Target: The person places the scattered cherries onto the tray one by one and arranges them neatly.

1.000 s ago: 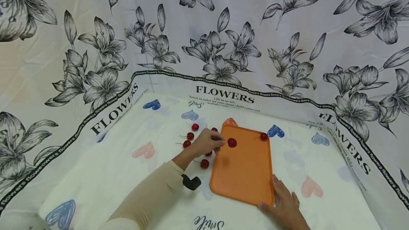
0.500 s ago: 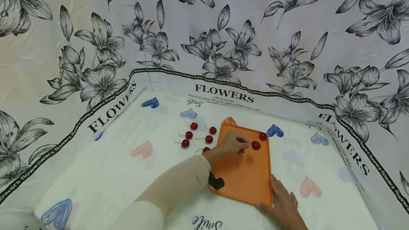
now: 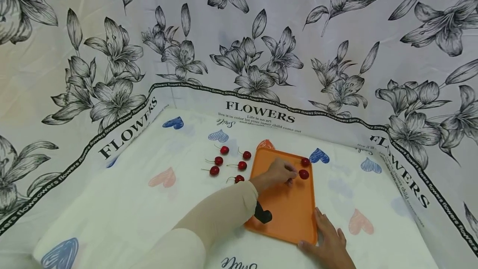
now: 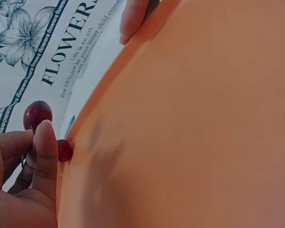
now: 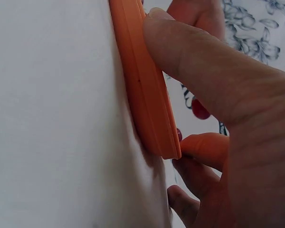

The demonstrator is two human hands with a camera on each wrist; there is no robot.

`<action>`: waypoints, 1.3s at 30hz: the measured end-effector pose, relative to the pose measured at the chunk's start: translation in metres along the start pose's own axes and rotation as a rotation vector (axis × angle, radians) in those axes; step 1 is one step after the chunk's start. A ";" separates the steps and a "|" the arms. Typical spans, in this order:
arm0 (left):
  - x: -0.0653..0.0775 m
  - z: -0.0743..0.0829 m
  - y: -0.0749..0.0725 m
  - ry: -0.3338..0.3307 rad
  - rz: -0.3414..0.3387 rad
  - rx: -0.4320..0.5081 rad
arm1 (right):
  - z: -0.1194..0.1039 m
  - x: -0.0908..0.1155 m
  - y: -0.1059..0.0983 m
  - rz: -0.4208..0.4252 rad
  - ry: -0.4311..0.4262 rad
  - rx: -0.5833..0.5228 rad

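A dark red cherry (image 3: 304,174) hangs over the far right part of the orange tray (image 3: 291,206). My left hand (image 3: 280,172) pinches it by the stem between thumb and fingertips, and in the left wrist view the held cherry (image 4: 37,115) stands clear above the fingertips. Another cherry (image 3: 305,162) lies in the tray's far right corner. At the near right corner my right hand (image 3: 330,240) holds the tray, its thumb at the near edge and fingers along the right side; the right wrist view shows the thumb (image 5: 194,61) against the rim.
Left of the tray, several cherries (image 3: 242,165) with stems lie in loose rows on the white cloth (image 3: 123,202) printed with hearts. Behind rises a flower-printed curtain (image 3: 209,20). A black heart-shaped piece (image 3: 263,214) shows below the left sleeve.
My left hand has carried the cherry rightward from the tray's left edge to beside the cherry in the far right corner. The right hand stays on the tray corner.
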State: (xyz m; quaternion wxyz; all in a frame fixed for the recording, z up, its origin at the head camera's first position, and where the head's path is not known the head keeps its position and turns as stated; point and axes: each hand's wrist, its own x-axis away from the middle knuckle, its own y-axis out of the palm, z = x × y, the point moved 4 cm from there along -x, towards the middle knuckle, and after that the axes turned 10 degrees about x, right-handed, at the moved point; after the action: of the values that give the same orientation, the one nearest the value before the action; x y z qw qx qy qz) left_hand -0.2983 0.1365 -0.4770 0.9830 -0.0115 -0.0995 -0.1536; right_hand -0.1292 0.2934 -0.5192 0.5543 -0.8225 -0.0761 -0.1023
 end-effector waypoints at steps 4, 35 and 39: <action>-0.003 -0.008 0.003 -0.003 -0.005 -0.002 | 0.000 0.000 0.001 -0.005 0.004 -0.009; -0.036 -0.013 0.028 -0.096 0.192 -0.104 | -0.003 -0.004 0.002 -0.061 0.056 0.017; -0.037 -0.013 0.029 -0.100 0.202 -0.107 | -0.001 -0.007 0.004 -0.079 0.067 0.025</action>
State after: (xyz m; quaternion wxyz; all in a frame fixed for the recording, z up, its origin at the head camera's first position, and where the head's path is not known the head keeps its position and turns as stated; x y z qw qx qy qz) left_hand -0.3217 0.1743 -0.4973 0.9853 -0.0814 -0.1386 -0.0580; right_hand -0.1348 0.2910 -0.5239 0.5621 -0.8081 -0.0913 -0.1506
